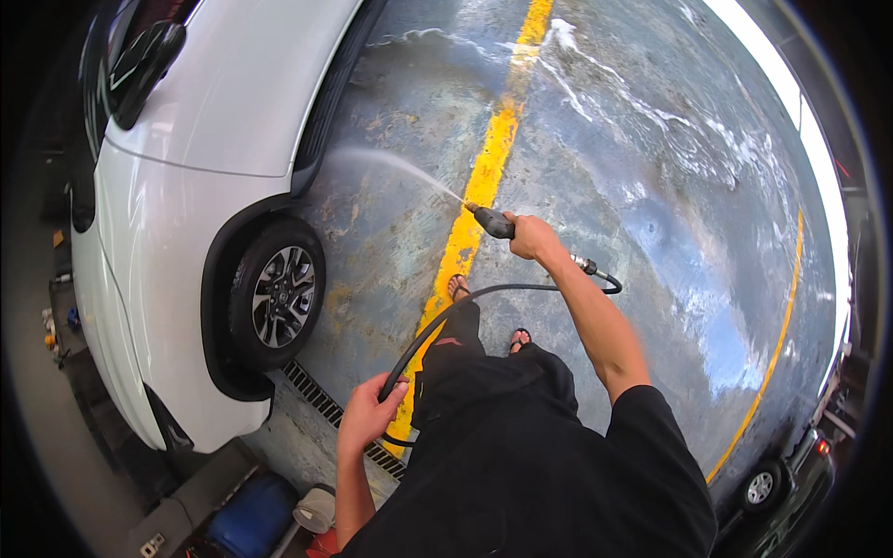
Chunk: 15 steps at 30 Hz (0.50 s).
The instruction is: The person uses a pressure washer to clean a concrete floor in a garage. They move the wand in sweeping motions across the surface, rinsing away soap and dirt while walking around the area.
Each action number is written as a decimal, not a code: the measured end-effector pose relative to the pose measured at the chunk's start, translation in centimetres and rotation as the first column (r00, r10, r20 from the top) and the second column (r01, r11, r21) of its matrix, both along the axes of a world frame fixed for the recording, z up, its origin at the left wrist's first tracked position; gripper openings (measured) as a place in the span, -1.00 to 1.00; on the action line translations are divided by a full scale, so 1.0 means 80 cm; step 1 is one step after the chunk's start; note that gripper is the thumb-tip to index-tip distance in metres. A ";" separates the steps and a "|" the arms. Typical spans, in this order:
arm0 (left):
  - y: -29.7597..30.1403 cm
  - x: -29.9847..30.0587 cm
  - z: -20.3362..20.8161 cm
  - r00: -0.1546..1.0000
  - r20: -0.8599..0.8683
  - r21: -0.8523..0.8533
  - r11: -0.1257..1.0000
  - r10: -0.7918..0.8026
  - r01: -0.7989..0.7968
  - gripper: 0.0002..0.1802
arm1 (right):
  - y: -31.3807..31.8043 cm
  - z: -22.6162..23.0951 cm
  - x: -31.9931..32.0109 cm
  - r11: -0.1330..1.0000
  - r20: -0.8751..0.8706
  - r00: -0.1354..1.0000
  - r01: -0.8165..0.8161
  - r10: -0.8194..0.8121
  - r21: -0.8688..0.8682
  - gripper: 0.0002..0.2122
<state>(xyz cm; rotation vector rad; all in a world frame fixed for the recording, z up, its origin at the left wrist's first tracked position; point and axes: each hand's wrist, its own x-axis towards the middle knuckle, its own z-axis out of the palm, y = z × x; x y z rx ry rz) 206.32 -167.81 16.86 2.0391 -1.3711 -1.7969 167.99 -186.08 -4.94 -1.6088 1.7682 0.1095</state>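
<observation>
Nearest the body, the left hand (367,414) was closed around a smooth black hose (484,293), which arched across in front of the legs, over the right hand's side, and bent back in a tight loop. The right hand (533,237) was clamped on a spray gun (493,222), dark and bulbous with a narrow nozzle, held out ahead above a yellow stripe (486,172); a shiny metal fitting (584,264) joined it to the hose. Low on the left, a rounded blue container (253,516) and a pale round bucket (317,508) sat near a slotted drain grate (312,392). The concrete floor (372,270) was scuffed and wet. A fine white water jet (409,167) slanted toward the glossy white car (135,279), whose ribbed black tyre (313,265) ringed a spoked wheel (284,297). Farther out lay streaks of foam (642,104), and a dark vehicle (805,502) stood well apart at lower right.
</observation>
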 end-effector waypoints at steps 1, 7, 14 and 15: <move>-0.021 0.003 -0.005 0.996 0.005 -0.009 0.995 -0.094 0.094 -0.76 | 0.003 -0.006 -0.007 0.999 -0.023 0.998 0.053 -0.053 -0.002 -0.27; -0.138 -0.028 -0.018 0.956 -0.078 0.012 0.959 -0.282 0.283 -0.77 | 0.124 -0.012 -0.132 0.937 -0.122 0.962 0.268 -0.246 0.224 -0.60; -0.208 -0.142 -0.017 0.700 -0.173 -0.038 0.714 -0.693 0.699 -0.75 | 0.469 0.050 -0.221 0.570 -0.293 0.662 0.746 -0.689 0.344 -0.75; -0.208 -0.161 -0.018 0.642 -0.180 -0.050 0.659 -0.745 0.751 -0.74 | 0.517 0.058 -0.213 0.489 -0.330 0.587 0.805 -0.740 0.335 -0.75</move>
